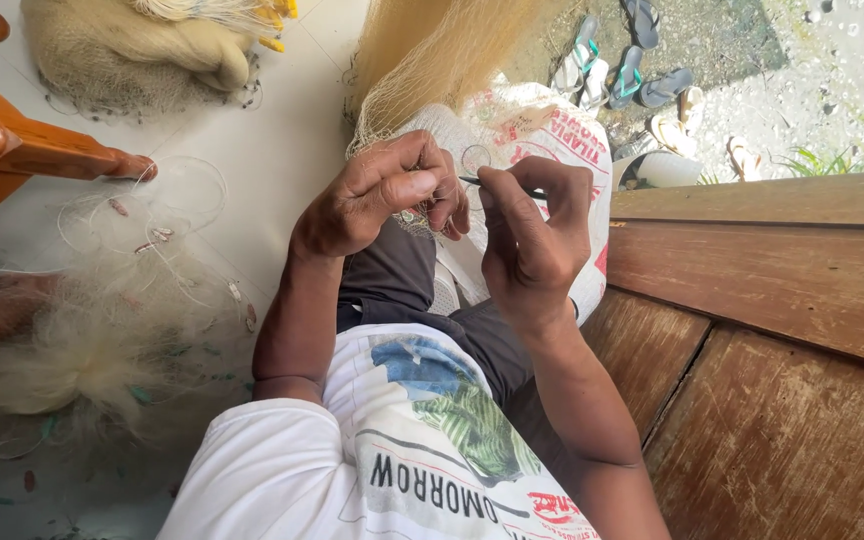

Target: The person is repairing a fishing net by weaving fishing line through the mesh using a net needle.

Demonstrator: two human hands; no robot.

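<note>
Between both hands (452, 210), pale netting (432, 60)

Both hands work close together over the lap: the left hand (382, 195) and right hand (532, 240) nearly touch, with no room between them. Ahead, the hanging net (432, 60) and a white sack (552, 150) block the way. To the person's left, loose netting (102, 340) covers the floor. A wooden chair leg (42, 150) juts in there. The bench (772, 330) on the right looks bare.
</note>
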